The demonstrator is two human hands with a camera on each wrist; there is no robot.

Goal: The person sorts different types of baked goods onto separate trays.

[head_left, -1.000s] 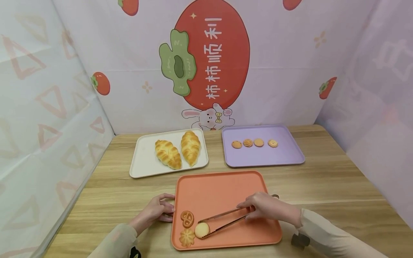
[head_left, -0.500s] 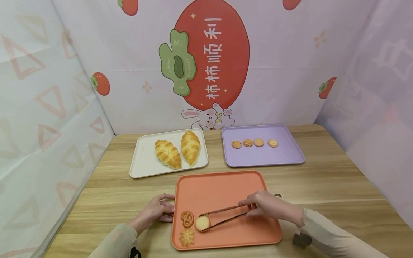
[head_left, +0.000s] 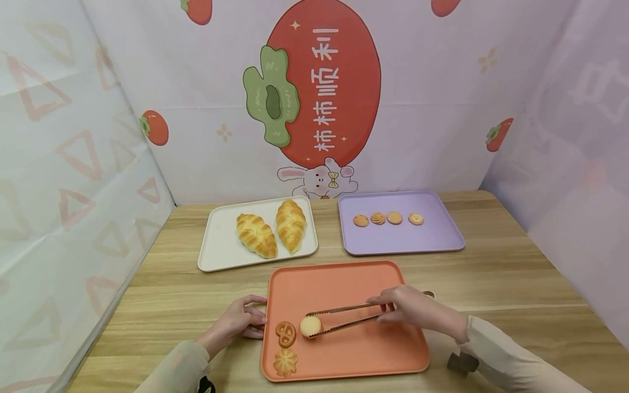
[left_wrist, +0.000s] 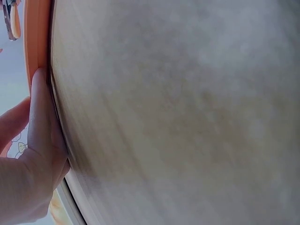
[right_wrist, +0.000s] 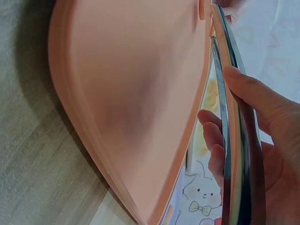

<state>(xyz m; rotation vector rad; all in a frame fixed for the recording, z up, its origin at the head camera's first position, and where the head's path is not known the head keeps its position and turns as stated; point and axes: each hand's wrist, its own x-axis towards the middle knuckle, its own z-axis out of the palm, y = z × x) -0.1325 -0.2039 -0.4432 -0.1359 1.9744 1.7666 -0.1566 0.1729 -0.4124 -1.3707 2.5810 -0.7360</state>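
My right hand grips metal tongs over the orange tray. Between the tong tips sits a round pale cookie, right of a pretzel-shaped cookie. In front of the pretzel lies a flower-shaped cookie. In the right wrist view, thumb and fingers lie on opposite sides of the tongs. At the tray's left rim, my left hand rests with its fingertips against the edge; the left wrist view shows the left hand with straight fingers along that rim.
Behind to the left, a white tray bears two breads. A purple tray at the back right carries a row of several cookies. All stand on a wooden table, with a printed cloth behind.
The right hand and tongs have shifted away from the person and slightly right, and the round cookie has moved with them, away from the flower-shaped one. The left hand has stayed put.
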